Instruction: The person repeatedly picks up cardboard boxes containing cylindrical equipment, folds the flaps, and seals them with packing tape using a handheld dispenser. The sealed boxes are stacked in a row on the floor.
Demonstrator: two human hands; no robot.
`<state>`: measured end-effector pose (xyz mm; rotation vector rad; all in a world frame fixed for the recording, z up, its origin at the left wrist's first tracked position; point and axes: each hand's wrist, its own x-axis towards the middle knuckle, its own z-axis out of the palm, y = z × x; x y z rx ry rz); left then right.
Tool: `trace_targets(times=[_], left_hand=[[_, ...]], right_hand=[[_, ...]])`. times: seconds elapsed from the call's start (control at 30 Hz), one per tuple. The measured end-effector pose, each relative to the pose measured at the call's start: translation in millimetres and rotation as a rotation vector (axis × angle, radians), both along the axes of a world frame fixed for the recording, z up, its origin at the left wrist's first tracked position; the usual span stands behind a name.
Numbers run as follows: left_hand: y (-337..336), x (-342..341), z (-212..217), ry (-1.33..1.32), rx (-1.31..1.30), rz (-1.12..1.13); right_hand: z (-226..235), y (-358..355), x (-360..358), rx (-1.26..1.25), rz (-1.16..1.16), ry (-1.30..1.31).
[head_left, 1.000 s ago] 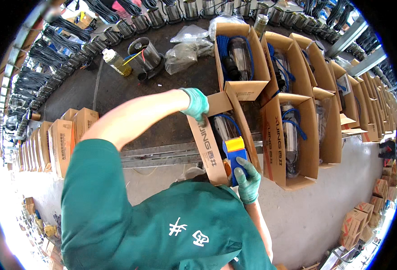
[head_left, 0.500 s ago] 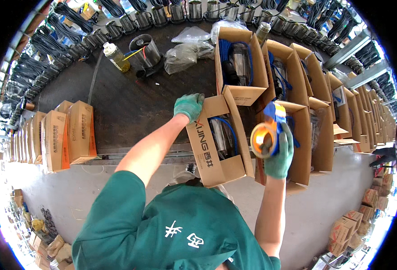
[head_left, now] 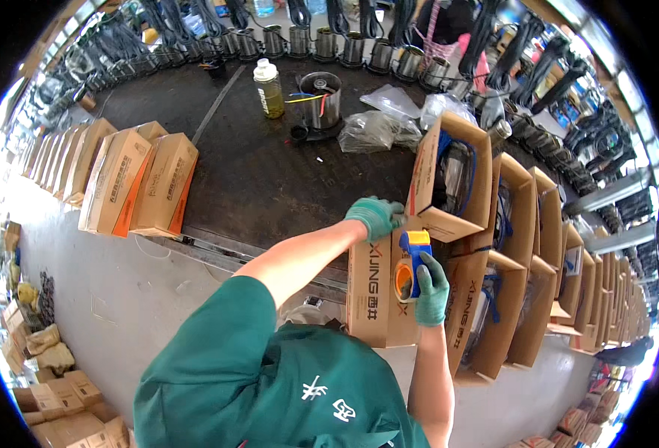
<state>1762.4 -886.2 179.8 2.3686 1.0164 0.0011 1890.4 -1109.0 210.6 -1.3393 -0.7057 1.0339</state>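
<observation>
My left hand (head_left: 376,217), in a green glove, presses with bent fingers on the far end of a brown cardboard box (head_left: 369,291) that stands at the table's front edge. The box's top flaps are folded over, so its contents are hidden. In my gloved right hand (head_left: 431,293) is a blue and yellow tape dispenser (head_left: 417,257) with a roll of tape, held over the right part of that box. Just beyond stands an open box (head_left: 452,224) holding a steel pump with blue rope.
More open boxes (head_left: 505,313) stand in rows to the right. Closed boxes (head_left: 166,187) line the left. On the dark table (head_left: 262,179) are a bottle (head_left: 269,89), a steel cylinder with wires (head_left: 320,101) and clear plastic bags (head_left: 378,131). Steel cylinders with black cables ring the far edge.
The near box's flaps have gone from open to folded over. My right hand has brought the tape dispenser over the box. The view has turned, shifting the scene.
</observation>
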Motion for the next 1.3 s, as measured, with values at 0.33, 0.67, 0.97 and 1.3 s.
trace_targets(times=[0.33,0.67,0.97,1.3], left_hand=[[26.1,-9.6,-32.7,-0.397,-0.149,0.054],[240.1,-169.1,-63.6,0.498,0.174,0.341],[163.4,-187.3,-98.4,0.220,0.213,0.391],[-36.4,-334.8,-103.0,0.275,0.085,0.413]], right_hand=[[-33.7,27.3,-55.3,0.108,-0.012,-0.827],[-32.0,37.5,-67.2,-0.027,0.105,-1.343],[-27.0,39.2,-66.7,-0.059,0.142,-1.304],[-33.3,36.9,-68.7,-0.105,0.154,-1.212]])
